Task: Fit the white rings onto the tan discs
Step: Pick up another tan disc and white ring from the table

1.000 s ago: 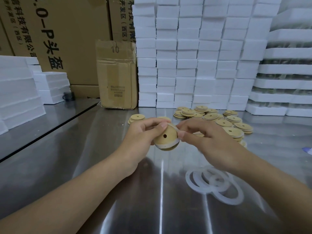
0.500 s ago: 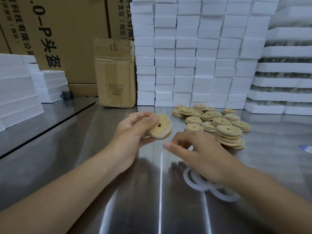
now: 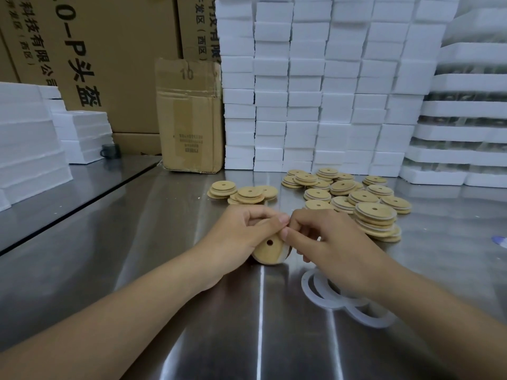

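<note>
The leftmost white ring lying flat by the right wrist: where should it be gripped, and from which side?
Probably best to pinch the white ring by its band at the exposed left arc, coming from above with one finger through the opening. It lies flat on the steel table, overlaps other rings, and the right forearm covers its right side.

head cam, fwd-down, close over table (image 3: 109,242)

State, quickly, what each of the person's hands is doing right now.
Left hand: grips the tan disc.
Right hand: pinches the same tan disc at its rim, where a white ring shows.
</note>
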`<state>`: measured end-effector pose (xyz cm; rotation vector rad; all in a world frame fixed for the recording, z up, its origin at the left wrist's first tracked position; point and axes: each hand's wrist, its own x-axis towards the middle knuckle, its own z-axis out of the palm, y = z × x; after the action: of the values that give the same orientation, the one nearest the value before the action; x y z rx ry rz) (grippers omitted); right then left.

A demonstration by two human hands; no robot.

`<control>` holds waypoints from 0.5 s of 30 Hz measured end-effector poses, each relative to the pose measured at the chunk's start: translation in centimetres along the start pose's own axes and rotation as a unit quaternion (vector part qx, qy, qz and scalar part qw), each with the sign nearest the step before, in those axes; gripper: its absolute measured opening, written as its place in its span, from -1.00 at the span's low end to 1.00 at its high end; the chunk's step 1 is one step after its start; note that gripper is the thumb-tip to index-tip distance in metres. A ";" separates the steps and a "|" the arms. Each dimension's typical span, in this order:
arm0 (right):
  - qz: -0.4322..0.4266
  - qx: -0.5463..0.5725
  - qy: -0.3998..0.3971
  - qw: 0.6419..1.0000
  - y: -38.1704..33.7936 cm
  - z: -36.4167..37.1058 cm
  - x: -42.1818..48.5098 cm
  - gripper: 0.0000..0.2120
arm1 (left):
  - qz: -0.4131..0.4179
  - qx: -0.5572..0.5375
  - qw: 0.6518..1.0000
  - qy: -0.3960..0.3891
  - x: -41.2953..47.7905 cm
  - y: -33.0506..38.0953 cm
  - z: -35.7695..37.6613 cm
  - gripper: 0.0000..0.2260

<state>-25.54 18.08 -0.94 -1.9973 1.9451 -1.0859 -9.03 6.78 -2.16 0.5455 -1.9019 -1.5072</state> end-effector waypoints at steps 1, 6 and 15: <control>0.001 0.007 -0.006 1.000 0.0 -0.1 0.0 -0.69 | -0.001 -0.003 1.000 -0.001 0.0 0.0 0.0 -0.85; 0.019 0.166 0.003 0.986 -0.5 -0.8 0.5 -0.68 | -0.016 -0.076 0.996 0.037 0.2 0.8 -0.2 -0.75; 0.038 0.218 0.032 0.975 -0.8 -1.1 0.5 -0.67 | -0.019 -0.140 0.979 0.144 0.5 0.9 -0.6 -0.64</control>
<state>-25.61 18.12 0.52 -1.6580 1.6135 -1.4237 -8.89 6.22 -1.04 0.6332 -1.4381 -1.5907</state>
